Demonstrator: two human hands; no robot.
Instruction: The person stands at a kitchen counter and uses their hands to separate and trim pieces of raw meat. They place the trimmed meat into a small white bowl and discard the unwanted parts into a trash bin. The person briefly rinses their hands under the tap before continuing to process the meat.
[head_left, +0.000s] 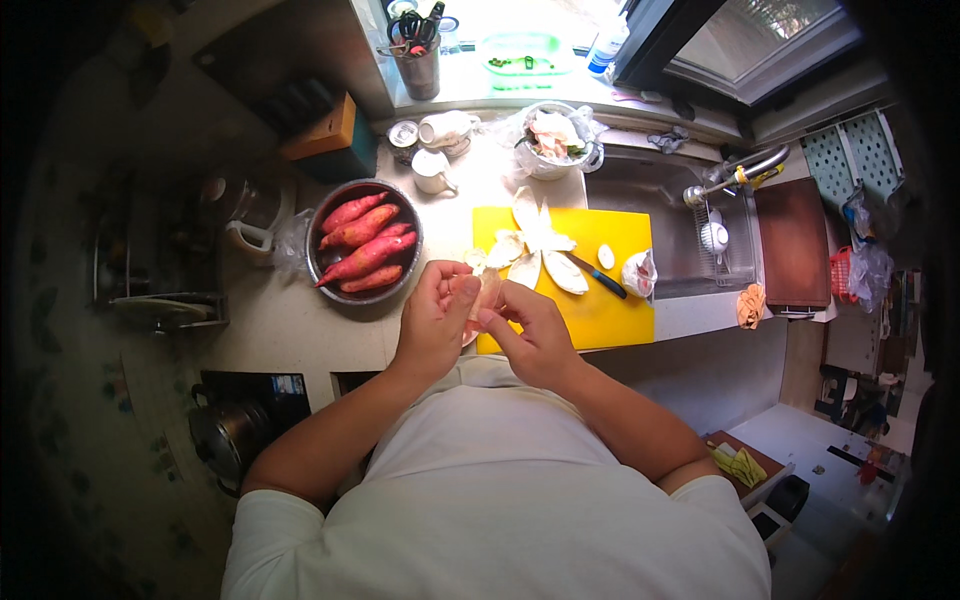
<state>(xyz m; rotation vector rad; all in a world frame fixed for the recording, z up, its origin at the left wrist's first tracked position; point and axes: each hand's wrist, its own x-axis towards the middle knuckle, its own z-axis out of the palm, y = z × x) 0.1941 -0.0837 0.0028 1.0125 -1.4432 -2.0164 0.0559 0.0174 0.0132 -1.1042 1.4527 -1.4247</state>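
Observation:
Over the near left corner of a yellow cutting board (615, 322), my left hand (439, 315) and my right hand (532, 326) hold a thin, pale, translucent piece (487, 291) between their fingers; its kind is unclear. Several whitish, petal-like pieces (566, 271) lie fanned out on the board. To their right are a knife with a dark handle (604, 281), a small white oval piece (606, 256) and a small plastic-wrapped bundle (639, 274). Part of a pinkish round thing shows beneath my hands, mostly hidden.
A metal bowl (309, 251) of red-skinned sweet potatoes (367, 255) stands left. Behind the board are white mugs (433, 171) and a bag-lined container (555, 161) with scraps. The steel sink (637, 180) lies right, a knife block (330, 142) back left, a lidded pot (229, 431) lower left.

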